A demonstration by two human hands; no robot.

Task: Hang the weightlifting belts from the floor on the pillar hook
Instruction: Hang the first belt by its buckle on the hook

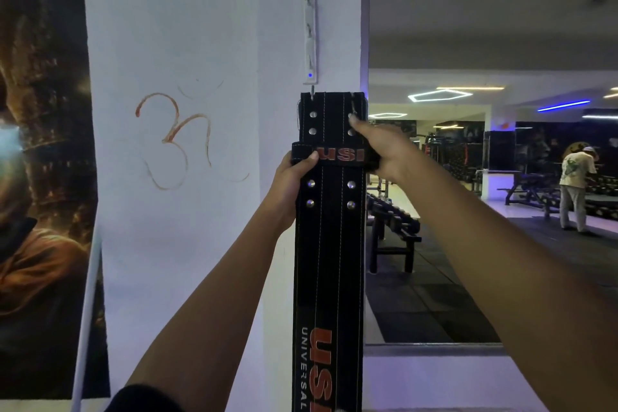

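Note:
A black weightlifting belt (pixel 329 244) with red USI lettering and metal rivets hangs upright against the white pillar (pixel 187 27). Its top edge sits just below a white hook rack (pixel 310 20) fixed to the pillar, with a thin metal prong at the belt's top left corner. My left hand (pixel 294 177) grips the belt's left edge at the loop strap. On the belt's right edge at the same height is my right hand (pixel 378 147), index finger pressed near an upper rivet. Whether the belt is caught on a hook I cannot tell.
A dark poster (pixel 40 160) covers the wall left of the pillar. To the right are a dumbbell rack (pixel 391 227), benches and a person (pixel 575 191) standing far off on the black mat floor. A red symbol (pixel 177 137) is drawn on the pillar.

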